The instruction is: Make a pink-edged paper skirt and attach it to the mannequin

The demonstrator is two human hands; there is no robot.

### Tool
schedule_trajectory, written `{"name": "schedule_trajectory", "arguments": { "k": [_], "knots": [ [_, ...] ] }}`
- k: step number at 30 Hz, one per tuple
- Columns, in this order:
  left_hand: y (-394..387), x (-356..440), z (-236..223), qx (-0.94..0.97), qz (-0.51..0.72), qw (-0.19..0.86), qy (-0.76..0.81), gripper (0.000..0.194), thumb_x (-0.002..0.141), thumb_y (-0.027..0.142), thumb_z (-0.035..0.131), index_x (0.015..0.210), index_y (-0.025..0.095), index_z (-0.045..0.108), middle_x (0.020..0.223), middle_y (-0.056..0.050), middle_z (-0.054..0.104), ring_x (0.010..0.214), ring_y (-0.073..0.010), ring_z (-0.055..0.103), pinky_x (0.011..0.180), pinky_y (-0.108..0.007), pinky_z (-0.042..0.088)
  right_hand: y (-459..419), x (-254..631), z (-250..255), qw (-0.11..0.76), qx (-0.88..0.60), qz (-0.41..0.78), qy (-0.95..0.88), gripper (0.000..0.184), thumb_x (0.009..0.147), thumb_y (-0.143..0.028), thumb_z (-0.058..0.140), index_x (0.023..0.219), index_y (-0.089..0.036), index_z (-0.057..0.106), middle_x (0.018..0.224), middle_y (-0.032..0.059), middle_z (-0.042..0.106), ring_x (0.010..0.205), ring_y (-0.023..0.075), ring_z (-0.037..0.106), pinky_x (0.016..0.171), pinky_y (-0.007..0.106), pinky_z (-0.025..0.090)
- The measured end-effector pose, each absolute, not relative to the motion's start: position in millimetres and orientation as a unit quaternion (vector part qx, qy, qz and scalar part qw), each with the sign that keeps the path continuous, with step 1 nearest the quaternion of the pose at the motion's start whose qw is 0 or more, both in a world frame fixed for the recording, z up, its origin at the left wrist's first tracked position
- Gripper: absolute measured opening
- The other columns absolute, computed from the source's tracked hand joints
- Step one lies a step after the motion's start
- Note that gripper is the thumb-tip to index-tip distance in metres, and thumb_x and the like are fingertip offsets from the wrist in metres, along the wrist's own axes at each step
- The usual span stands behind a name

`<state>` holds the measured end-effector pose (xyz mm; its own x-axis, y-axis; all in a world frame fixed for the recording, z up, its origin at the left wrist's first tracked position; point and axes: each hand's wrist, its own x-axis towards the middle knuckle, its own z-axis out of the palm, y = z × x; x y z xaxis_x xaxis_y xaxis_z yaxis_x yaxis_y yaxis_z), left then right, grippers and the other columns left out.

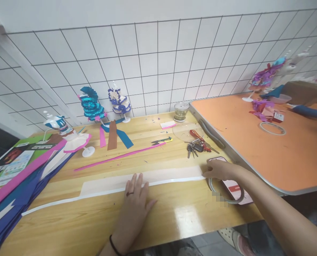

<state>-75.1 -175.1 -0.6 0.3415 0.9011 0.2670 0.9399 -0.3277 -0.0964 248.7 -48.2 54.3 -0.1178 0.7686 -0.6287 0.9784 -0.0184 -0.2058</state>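
The left hand (137, 202) lies palm down with its fingers stretched out, gripping nothing, the fingertips resting on a pale paper strip (171, 174). The paper runs out to both sides of that hand on the wooden table (160, 220). White tape (51, 204) follows the paper's near edge, passes by the left fingers and reaches on past the paper, well to the left of that hand. The right hand (219, 170) is bent at the other end of paper and tape, its fingertips at the tape; whether they pinch it I cannot tell. Under and just beside the right hand are a phone (231, 185) and a tape roll (241, 197), the roll partly over the phone. Beyond the right hand lie keys (198, 146), with a glass (181, 112) farther back. Past the left hand are a thin pink strip (121, 155) and snips (162, 141), the snips ahead and to its right. Farther left of that hand stand small dressed figures, among them a teal one (91, 105), and a paper stack (25, 199) lies at the table's left side.
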Motion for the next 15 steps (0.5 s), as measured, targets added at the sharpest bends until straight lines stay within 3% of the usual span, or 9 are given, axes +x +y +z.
{"name": "schedule_trajectory", "arguments": {
  "k": [5,15],
  "knots": [
    [-173.6,-58.9,-0.2,-0.837,-0.071,0.083,-0.536,0.056,0.08,0.048,0.052,0.124,0.014,0.049,0.136,-0.015,0.043,0.126,-0.0336,0.037,0.098,-0.051,0.038,-49.4,259.2,57.1,0.149,0.652,-0.328,0.667,0.022,0.073,-0.038,0.051,0.065,-0.02,0.04,0.055,-0.0021,0.046,0.043,0.0093,0.04,0.042,0.023,0.029],
    [-169.0,-57.6,-9.3,-0.832,-0.076,0.073,-0.545,0.055,0.077,0.05,0.054,0.123,0.019,0.051,0.135,-0.016,0.043,0.126,-0.0357,0.036,0.097,-0.055,0.036,-59.9,264.2,66.1,0.133,0.657,-0.294,0.681,0.029,0.076,-0.045,0.047,0.062,-0.019,0.046,0.054,-0.0014,0.044,0.045,0.0112,0.04,0.044,0.024,0.025]
  ]
}}
